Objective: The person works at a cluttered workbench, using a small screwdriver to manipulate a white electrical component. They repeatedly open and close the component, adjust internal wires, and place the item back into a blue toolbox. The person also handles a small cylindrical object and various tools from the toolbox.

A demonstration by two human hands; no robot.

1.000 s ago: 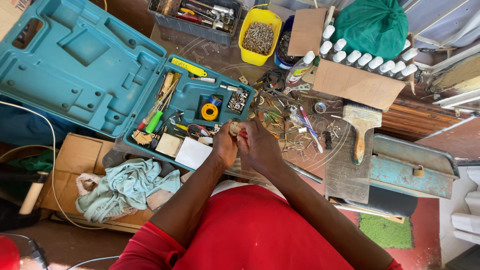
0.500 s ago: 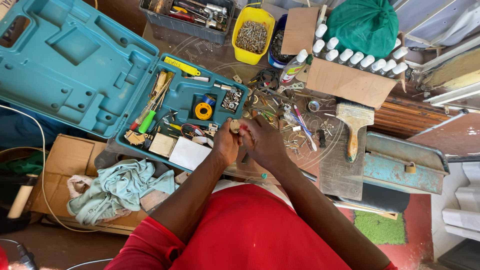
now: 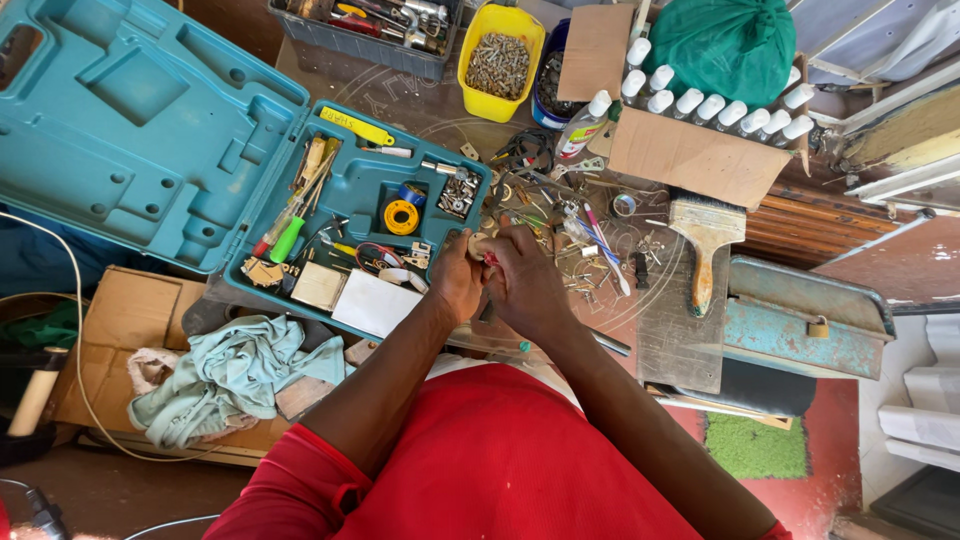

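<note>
Gripping small pale rounded part (image 3: 478, 243) w/ red bit: left hand (image 3: 457, 283) & right hand (image 3: 527, 283), beside teal plastic case (image 3: 180, 150).

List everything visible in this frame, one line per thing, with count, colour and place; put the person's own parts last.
tool case: one, teal, open, upper left.
tape roll: one, yellow, inside the case.
tub of screws: one, yellow, top centre.
tool tray: one, grey, top left of the tub.
bag: one, green, top right.
capped tubes: a row, white caps, in a cardboard box, upper right.
paintbrush: one, wooden handle, right of the hands.
cloth: one, pale blue-green, lower left.
small object: one, pale, colour and kind unclear, between the hands.
left hand: on the small object.
right hand: on the small object.
</note>
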